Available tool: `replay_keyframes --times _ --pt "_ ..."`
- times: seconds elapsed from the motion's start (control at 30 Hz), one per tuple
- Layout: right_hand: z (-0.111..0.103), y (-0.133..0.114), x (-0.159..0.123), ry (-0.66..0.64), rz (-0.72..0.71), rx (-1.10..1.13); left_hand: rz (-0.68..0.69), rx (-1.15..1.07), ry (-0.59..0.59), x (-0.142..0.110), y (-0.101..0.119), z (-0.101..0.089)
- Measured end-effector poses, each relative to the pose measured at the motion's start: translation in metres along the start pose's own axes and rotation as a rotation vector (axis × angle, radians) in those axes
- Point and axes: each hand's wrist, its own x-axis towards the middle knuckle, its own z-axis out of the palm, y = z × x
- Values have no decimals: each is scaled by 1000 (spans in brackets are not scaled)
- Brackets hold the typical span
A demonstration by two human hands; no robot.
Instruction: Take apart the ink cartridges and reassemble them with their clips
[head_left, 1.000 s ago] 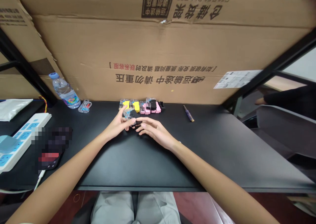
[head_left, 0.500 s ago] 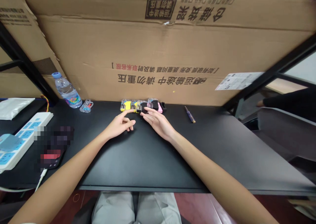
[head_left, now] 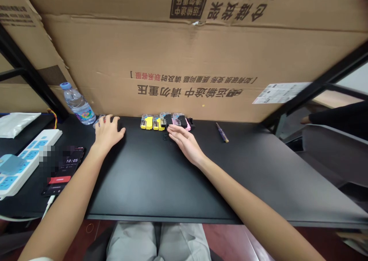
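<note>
My left hand is open, fingers spread, over a small clear plastic piece with a red part that it largely covers. I cannot tell whether the fingertips touch it. My right hand lies on its edge on the black table with straight fingers, holding nothing. Its fingertips are close to a row of small clear-cased pieces against the cardboard: yellow ones, a black one and a pink and black one. Some small black bits lie just left of the right fingertips.
A screwdriver lies to the right. At the left stand a water bottle, a white power strip and a phone on a cable. Cardboard walls the back of the table. A dark sleeve shows at far right.
My left hand has moved left from the row of pieces to the clear piece by the bottle, its fingers spreading. My right hand has stayed nearly in place.
</note>
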Motion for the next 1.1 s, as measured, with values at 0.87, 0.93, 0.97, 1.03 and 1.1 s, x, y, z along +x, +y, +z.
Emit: replay_keyframes --times 0.87,0.93,0.97,1.03,1.1 --pt "-91 -13 26 244 -414 -1170 -51 23 -188 -6 9 -12" --pt "-103 -10 30 178 -295 -1268 24 -43 -195 -8 14 -15" --pt "-106 -8 31 152 -248 -1307 68 -100 -204 -10 18 -15" --pt "-108 -8 30 140 -214 -1367 173 -243 -221 -12 25 -14" --pt "-106 -11 29 183 -254 -1397 297 -400 -233 -15 33 -10"
